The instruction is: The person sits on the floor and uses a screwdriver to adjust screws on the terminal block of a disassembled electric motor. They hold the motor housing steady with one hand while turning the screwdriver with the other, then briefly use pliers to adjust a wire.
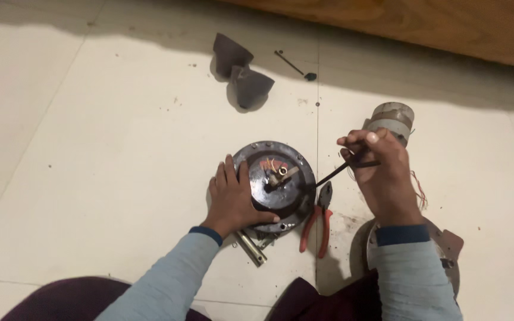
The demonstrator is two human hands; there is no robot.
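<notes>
1. The left hand lies flat, fingers spread, on the left rim of a round dark motor housing that sits on the pale tiled floor in the middle of the view.
2. The right hand is curled tight around the handle of a thin dark tool; its tip reaches left to the housing's right edge.
3. On top of the housing a short shaft sticks out, with a red and yellow patch just above it; whether that patch is a label or wiring cannot be told.
4. Red-handled pliers lie on the floor just right of the housing, below the tool.
5. A metal rod lies by the left wrist, at the housing's lower edge.
6. A grey cylindrical part stands behind the right hand.
7. Two dark cone-shaped covers lie well above, one leaning on the other, with a small black pin to their right.
8. A flat metal plate shows under the right forearm.
9. A wooden board runs along the top.
</notes>
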